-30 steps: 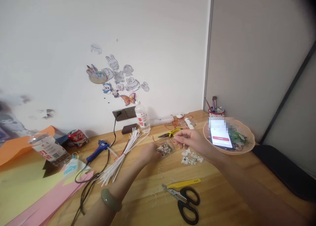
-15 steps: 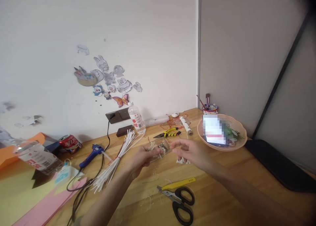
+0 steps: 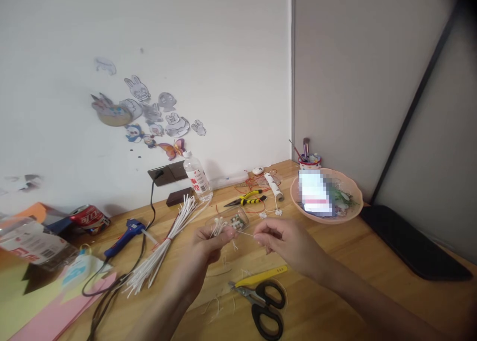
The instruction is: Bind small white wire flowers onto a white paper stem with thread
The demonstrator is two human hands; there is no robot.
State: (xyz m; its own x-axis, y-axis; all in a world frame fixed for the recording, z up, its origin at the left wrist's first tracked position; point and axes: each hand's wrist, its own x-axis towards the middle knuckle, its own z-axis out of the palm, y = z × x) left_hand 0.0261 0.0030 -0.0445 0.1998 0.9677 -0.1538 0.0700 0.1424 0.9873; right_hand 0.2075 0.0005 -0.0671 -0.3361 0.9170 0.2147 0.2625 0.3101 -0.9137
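Observation:
White cord [image 3: 219, 225], gathered in small loops, is pinched between the thumb and fingers of my left hand [image 3: 213, 239]. A thin strand runs from it to the right, where the closed fingertips of my right hand [image 3: 278, 236] grip its end. Just behind my left fingers lies a clear box [image 3: 243, 218] with small pieces in it. Two small white knotted pieces [image 3: 278, 212] rest on the table beyond my right hand. Black-handled scissors [image 3: 266, 306] and yellow tweezers [image 3: 263, 275] lie below my hands.
Yellow-black pliers [image 3: 248, 200], a cord roll [image 3: 274, 186] and a water bottle [image 3: 197, 177] stand or lie behind. A pink bowl [image 3: 356, 213] holding a phone [image 3: 316, 194] is at right. White stems [image 3: 164, 246], a blue glue gun [image 3: 124, 238] and a red can [image 3: 88, 219] are at left.
My right hand has closed on the strand and now draws it taut beside my left hand. The clear box no longer appears in my left hand's hold. The whole view has shifted slightly.

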